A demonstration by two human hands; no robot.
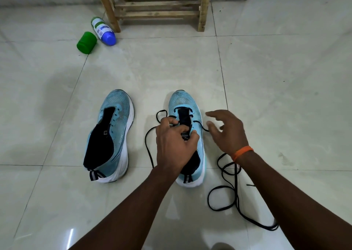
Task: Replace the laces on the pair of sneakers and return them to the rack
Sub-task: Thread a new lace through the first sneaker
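Observation:
Two light blue sneakers with white soles stand on the tiled floor, toes pointing away. The left sneaker (112, 135) has no lace and its black tongue lies open. A black lace (150, 150) runs through the lowest eyelets of the right sneaker (187, 105), and its ends trail on both sides. My left hand (174, 141) grips the tongue and lace over the middle of that shoe. Just right of the shoe hovers my right hand (226, 131), fingers spread and holding nothing. A second black lace (228, 198) lies looped on the floor by my right forearm.
A wooden shoe rack (158, 7) stands at the far wall, its lower slats in view. A green cap (86, 42) and a toppled spray can (103, 30) with a blue end lie on the floor left of the rack.

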